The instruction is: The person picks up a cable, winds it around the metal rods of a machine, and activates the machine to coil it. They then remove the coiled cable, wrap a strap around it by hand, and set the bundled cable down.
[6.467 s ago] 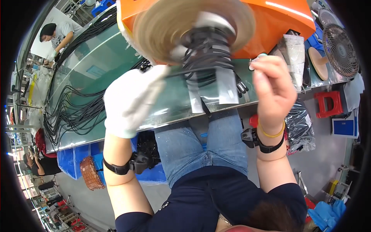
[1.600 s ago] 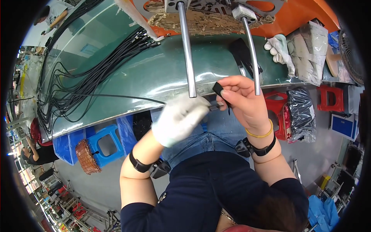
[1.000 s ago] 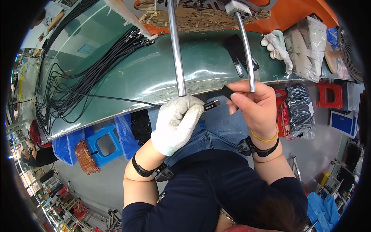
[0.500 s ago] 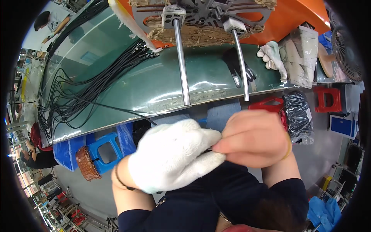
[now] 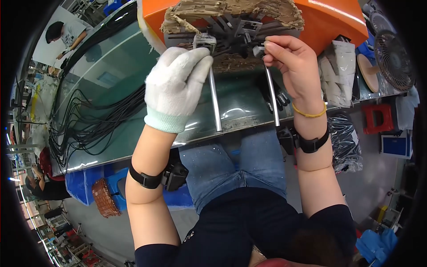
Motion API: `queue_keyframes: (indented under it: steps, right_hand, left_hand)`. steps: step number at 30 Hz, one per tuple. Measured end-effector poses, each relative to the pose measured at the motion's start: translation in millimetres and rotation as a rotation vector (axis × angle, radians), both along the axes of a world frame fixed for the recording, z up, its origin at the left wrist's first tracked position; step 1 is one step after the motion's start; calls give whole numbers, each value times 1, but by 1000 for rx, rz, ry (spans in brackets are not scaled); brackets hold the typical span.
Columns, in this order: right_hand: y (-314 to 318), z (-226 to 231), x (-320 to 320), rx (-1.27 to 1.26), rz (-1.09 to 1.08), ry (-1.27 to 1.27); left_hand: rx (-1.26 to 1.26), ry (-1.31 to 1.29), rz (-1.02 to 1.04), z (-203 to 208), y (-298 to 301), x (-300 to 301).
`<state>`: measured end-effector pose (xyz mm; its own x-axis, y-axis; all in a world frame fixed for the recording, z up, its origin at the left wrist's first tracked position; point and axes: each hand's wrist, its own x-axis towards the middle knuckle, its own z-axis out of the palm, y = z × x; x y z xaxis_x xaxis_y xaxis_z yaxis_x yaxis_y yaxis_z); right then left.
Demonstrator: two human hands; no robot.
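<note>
My left hand (image 5: 175, 80), in a white knit glove, is closed at the left metal block (image 5: 204, 41) of an orange machine (image 5: 331, 18). Thumb and fingers are pressed together; what they hold, if anything, is hidden. Bare, my right hand (image 5: 291, 60) pinches thumb against forefinger beside the right metal block (image 5: 259, 50). Whatever is in that pinch is too small to make out. Between the hands lies the machine's slotted metal face (image 5: 227, 38), with dark parts at its middle. Two shiny rods, a left rod (image 5: 215, 100) and a right rod (image 5: 272, 95), reach toward me.
Black cables (image 5: 102, 113) lie bundled on the green tabletop (image 5: 120, 82) at left. Ragged brown material (image 5: 195, 11) rims the machine face. A plastic-wrapped package (image 5: 340, 73) and a fan (image 5: 393, 60) stand at right. Another person (image 5: 69, 35) works at far left.
Both hands were together in front of my chest, with a black cable running toward the left one. They have moved apart and forward to the machine face. The view has shifted slightly.
</note>
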<state>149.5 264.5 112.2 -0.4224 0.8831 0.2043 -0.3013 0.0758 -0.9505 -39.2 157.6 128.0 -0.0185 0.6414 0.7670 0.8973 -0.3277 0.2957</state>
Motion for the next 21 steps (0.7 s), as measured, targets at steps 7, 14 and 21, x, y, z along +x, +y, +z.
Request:
queue_keyframes:
  steps: [7,14,21]
  right_hand:
    - [-12,14,7,360,-247,-319]
    - [-29,3,60,243,-373,-10]
    - [-58,12,55,460,-355,-7]
  left_hand:
    - [-114,-40,118,-11,-42,-45]
    - [-110,14,108,-6,-74,-68]
    - [-58,240,22,12,-62,-33]
